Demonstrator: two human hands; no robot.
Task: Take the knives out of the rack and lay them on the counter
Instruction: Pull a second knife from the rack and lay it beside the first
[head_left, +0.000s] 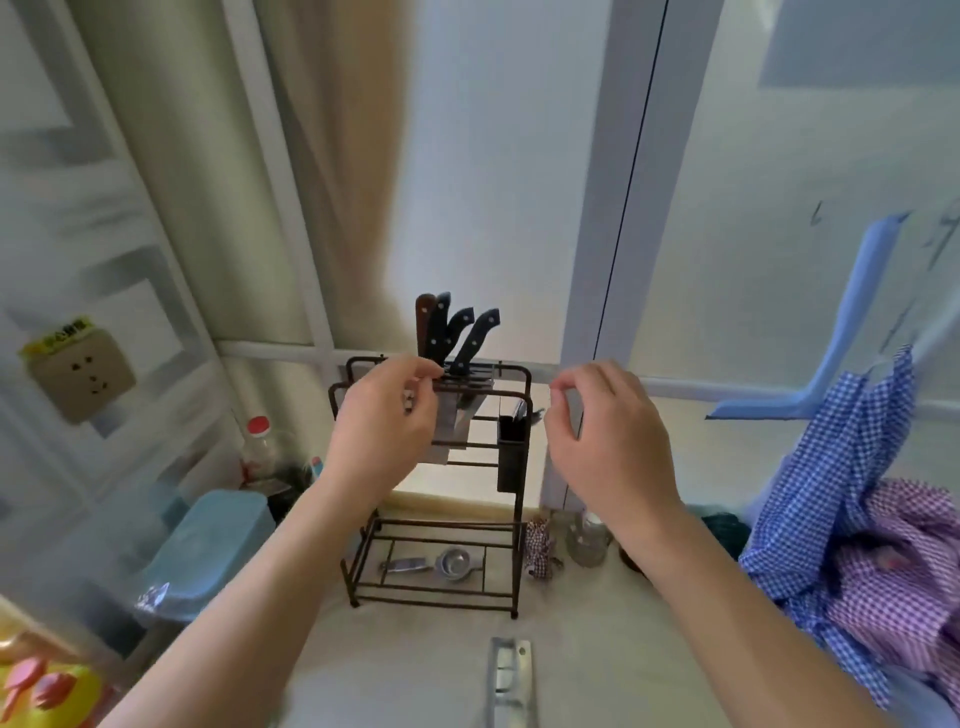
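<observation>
pale counter (426, 670), wire rack (436, 499), blue box (208, 545) left, checked cloth (852, 519) right

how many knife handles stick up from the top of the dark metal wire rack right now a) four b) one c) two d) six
a, four handles rise from the top of the dark metal wire rack: one brown wooden, three black with rivets.

Dark brown rack (522, 499); black knife handles (470, 340), one brown (423, 322); blue gingham cloth (836, 467); purple gingham cloth (904, 571); pale blue box (208, 545)
</observation>
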